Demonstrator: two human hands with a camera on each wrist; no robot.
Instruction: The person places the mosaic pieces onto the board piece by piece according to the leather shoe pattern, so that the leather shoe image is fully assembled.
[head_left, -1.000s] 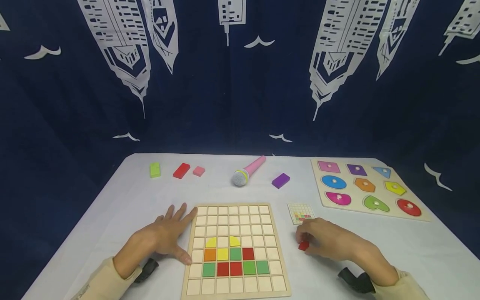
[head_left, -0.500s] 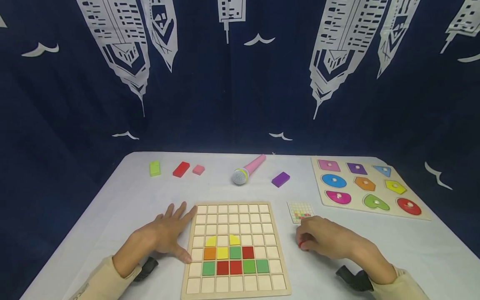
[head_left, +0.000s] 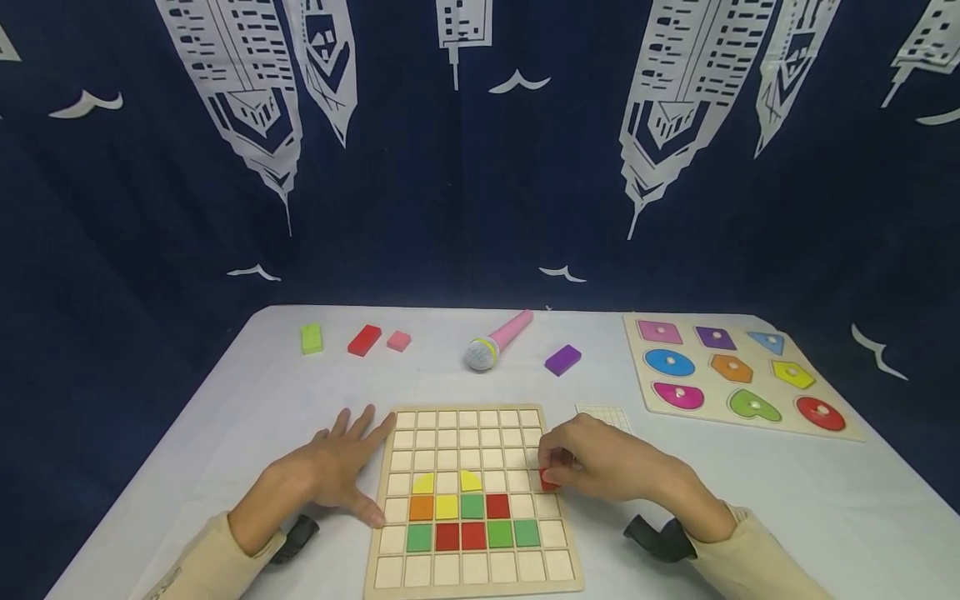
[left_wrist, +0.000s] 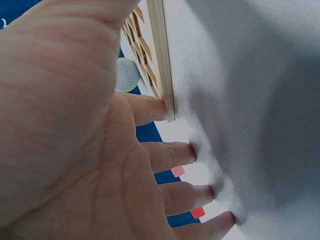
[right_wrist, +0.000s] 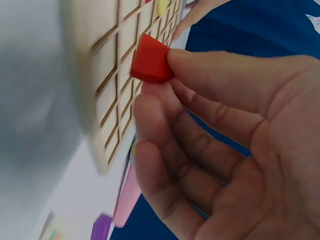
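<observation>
**Even light, soft wrist views**

The head view is bright and evenly lit, with faint shadows under the hands on the white tablecloth (head_left: 225, 417); its edges bow outward. Both wrist views are blurred close up, the cloth washed pale grey.

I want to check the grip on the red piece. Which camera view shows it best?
The right wrist view: the red piece fills the frame, pinched at the fingers of the right hand. The head view shows only a red sliver; the left wrist view shows none.

right hand (right_wrist: 235, 150) pinches red tile (right_wrist: 150, 60) apparently just above wooden grid board (right_wrist: 107, 75).
</observation>
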